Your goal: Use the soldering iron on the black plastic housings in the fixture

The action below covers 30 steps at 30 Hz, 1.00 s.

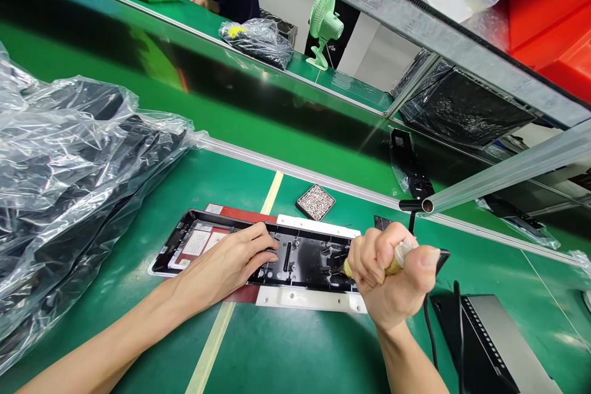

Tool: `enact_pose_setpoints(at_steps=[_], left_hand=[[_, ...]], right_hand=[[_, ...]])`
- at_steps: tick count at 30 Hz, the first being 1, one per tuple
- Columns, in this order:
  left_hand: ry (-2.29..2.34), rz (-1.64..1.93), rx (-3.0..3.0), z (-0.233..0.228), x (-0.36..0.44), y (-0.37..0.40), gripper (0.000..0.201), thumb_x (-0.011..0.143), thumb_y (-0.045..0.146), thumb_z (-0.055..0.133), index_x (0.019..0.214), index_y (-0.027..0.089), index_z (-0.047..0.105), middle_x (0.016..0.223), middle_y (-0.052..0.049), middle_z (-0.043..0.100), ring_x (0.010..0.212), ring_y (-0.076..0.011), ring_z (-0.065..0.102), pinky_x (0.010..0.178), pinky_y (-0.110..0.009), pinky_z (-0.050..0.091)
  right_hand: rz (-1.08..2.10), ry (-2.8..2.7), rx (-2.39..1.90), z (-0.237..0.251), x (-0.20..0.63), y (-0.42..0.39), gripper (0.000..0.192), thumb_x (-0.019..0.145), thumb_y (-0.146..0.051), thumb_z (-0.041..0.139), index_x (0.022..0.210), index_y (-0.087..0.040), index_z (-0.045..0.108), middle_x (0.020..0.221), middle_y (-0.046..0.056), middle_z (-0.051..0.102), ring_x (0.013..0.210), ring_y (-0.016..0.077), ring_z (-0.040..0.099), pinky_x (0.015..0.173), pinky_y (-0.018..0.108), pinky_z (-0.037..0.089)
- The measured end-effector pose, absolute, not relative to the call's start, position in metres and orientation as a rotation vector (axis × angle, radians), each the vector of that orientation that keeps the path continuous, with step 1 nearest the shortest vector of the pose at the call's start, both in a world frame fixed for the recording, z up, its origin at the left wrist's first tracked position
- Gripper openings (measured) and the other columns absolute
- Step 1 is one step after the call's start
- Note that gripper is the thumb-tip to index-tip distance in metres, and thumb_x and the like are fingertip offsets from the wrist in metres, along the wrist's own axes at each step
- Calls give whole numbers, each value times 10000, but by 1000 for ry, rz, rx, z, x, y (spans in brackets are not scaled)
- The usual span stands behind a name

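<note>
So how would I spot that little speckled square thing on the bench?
Start at the long black panel under the left hand on the green bench. Just beyond its far edge, beside the conveyor's metal rail, lies a small square tray. It alone looks speckled, packed with tiny pale bits.

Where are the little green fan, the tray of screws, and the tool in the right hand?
Fan (325,21), head view: on its round grille.
Screw tray (316,202), head view: middle of the screw pile.
Tool (401,253), head view: pale handle showing above the fist of the right hand (392,277).

Long black panel (295,255) flat on white fixture (307,300)
</note>
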<state>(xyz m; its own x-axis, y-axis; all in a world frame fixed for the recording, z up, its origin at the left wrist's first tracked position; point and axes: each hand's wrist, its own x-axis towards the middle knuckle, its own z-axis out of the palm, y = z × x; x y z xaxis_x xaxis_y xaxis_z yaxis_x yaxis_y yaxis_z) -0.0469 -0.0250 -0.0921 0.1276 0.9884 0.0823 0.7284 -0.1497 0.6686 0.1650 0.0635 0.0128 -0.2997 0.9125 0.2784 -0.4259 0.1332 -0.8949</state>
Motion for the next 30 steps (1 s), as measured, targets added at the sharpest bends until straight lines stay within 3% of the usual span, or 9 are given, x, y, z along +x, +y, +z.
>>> enact_pose_setpoints(at_steps=[30], left_hand=[[1647,715,1861,-88,-45,-24,200,1068,288,413,1064,246,609,1042,-3,554,771,-122,578,713,-284,397]], right_hand=[[1450,-1253,-528,12,164,63,522,914,-587,534,559,-210,460,407,-79,288,361,70,250,332,176,260]])
